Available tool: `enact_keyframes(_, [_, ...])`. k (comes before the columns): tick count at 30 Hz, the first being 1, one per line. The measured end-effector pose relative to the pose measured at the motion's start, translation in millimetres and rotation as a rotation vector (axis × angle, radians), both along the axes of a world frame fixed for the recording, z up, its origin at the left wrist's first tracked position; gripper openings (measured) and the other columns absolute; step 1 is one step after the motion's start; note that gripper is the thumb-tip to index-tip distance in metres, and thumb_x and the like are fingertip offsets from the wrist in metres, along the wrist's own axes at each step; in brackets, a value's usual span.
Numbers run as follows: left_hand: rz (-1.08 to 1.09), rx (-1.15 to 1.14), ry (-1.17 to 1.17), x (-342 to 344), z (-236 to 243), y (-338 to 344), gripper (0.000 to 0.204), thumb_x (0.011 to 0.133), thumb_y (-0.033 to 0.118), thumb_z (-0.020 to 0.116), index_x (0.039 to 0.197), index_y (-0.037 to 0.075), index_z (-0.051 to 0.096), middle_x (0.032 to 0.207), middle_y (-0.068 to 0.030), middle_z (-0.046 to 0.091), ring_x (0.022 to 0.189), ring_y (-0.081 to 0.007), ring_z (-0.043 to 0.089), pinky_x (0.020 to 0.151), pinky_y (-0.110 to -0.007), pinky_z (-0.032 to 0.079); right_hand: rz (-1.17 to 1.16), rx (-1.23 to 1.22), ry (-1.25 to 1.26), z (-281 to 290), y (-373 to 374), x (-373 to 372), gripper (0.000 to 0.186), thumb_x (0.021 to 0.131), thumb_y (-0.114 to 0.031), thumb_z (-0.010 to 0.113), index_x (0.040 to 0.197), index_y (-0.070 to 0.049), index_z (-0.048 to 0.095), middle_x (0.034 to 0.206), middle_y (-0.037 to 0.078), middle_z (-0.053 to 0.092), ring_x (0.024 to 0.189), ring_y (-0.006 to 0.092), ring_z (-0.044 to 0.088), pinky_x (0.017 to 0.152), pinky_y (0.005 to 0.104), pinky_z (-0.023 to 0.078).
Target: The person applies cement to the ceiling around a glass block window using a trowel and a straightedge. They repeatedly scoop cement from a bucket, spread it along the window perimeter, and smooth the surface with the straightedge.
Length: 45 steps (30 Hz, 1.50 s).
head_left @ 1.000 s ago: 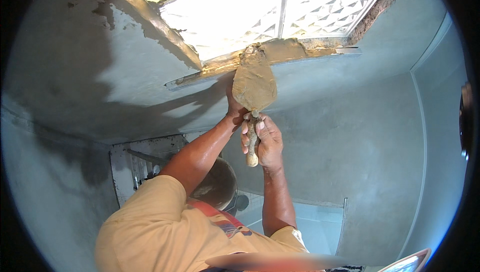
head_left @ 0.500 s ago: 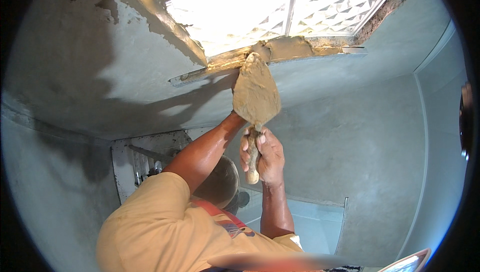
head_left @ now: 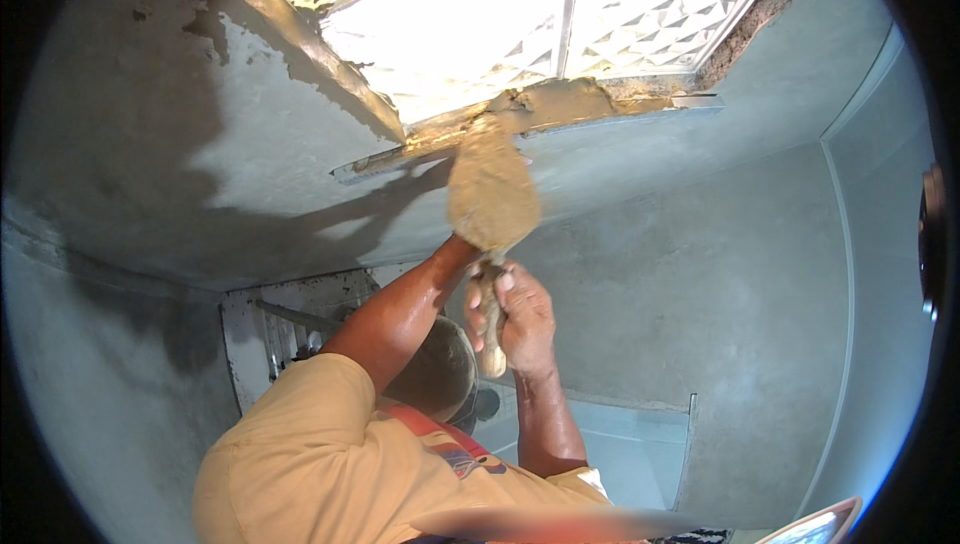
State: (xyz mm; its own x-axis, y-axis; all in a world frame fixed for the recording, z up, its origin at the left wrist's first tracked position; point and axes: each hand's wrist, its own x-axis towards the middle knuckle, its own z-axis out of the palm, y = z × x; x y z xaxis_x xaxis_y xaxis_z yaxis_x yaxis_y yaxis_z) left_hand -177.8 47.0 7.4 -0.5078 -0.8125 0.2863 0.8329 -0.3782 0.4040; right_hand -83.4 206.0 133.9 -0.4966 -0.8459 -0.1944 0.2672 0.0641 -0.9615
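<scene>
My right hand (head_left: pixel 530 319) is closed around the handle of a pointed trowel (head_left: pixel 493 194). The blade points up toward the window sill and is coated in wet brown mortar, a little blurred by motion. Behind it my left forearm (head_left: pixel 410 299) reaches up to a long metal straightedge (head_left: pixel 697 104) set along the sill edge. The blade hides nearly all of my left hand, so its grip does not show. Wet mortar (head_left: pixel 565 102) lies along the sill above the straightedge, its tip area meeting the trowel's point in view.
A bright window (head_left: pixel 650 14) with patterned glass and a metal frame is above the sill. Rough, partly plastered edges surround it. Grey plastered wall (head_left: pixel 690 274) spreads to the right. Below my left arm is a round bucket (head_left: pixel 435 369), near a white, stained board (head_left: pixel 240 334).
The trowel and my right hand have moved slightly left and down. My left arm keeps nearly the same pose, and the whole view has shifted a little.
</scene>
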Motion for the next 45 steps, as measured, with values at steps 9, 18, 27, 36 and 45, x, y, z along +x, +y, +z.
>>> enact_keyframes(9, [0.334, -0.161, -0.141, -2, 5, 2, 0.023, 0.106, 0.023, 0.069, 0.12, 0.005, 0.072, 0.106, -0.0038, 0.075, 0.09, -0.016, 0.069, 0.083, -0.033, 0.059, -0.049, -0.074, 0.078, 12, -16, -7, 0.041, 0.115, -0.031, 0.052, 0.131, 0.007, 0.056, 0.097, 0.014, 0.063, 0.068, 0.017, 0.06, 0.048, 0.0312, 0.053])
enact_keyframes(18, [0.055, 0.005, -0.41, 40, 61, -5, 0.059, 0.109, 0.061, 0.058, 0.11, 0.005, 0.078, 0.077, -0.0004, 0.067, 0.069, -0.0154, 0.065, 0.065, -0.03, 0.053, 0.091, 0.043, 0.055, 0, -5, 11, 0.044, 0.114, -0.033, 0.054, 0.131, 0.008, 0.059, 0.094, 0.013, 0.065, 0.064, 0.0169, 0.061, 0.047, 0.0307, 0.053])
enact_keyframes(27, [0.267, 0.024, -0.113, -1, 15, 4, 0.061, 0.107, 0.063, 0.06, 0.108, 0.004, 0.077, 0.073, 0.0004, 0.063, 0.064, -0.0103, 0.058, 0.058, -0.028, 0.048, -0.032, -0.046, 0.006, 17, -24, -7, 0.041, 0.116, -0.031, 0.051, 0.128, 0.007, 0.057, 0.096, 0.014, 0.062, 0.067, 0.0175, 0.059, 0.048, 0.0308, 0.054])
enact_keyframes(36, [-0.054, 0.031, -0.473, 52, 68, -6, 0.048, 0.106, 0.052, 0.068, 0.108, 0.006, 0.077, 0.083, -0.0021, 0.069, 0.067, -0.0083, 0.058, 0.06, -0.027, 0.049, 0.105, 0.202, 0.036, 9, -16, 14, 0.037, 0.116, -0.031, 0.05, 0.13, 0.001, 0.061, 0.095, 0.007, 0.064, 0.069, 0.0137, 0.061, 0.053, 0.0283, 0.054])
enact_keyframes(45, [0.26, 0.122, -0.141, 7, 39, 13, 0.042, 0.114, 0.041, 0.06, 0.109, 0.004, 0.079, 0.082, 0.0002, 0.07, 0.07, -0.0065, 0.062, 0.06, -0.026, 0.049, -0.02, 0.309, 0.382, 65, -10, -16, 0.037, 0.114, -0.028, 0.056, 0.133, 0.002, 0.064, 0.094, 0.008, 0.068, 0.07, 0.0128, 0.063, 0.053, 0.0287, 0.054])
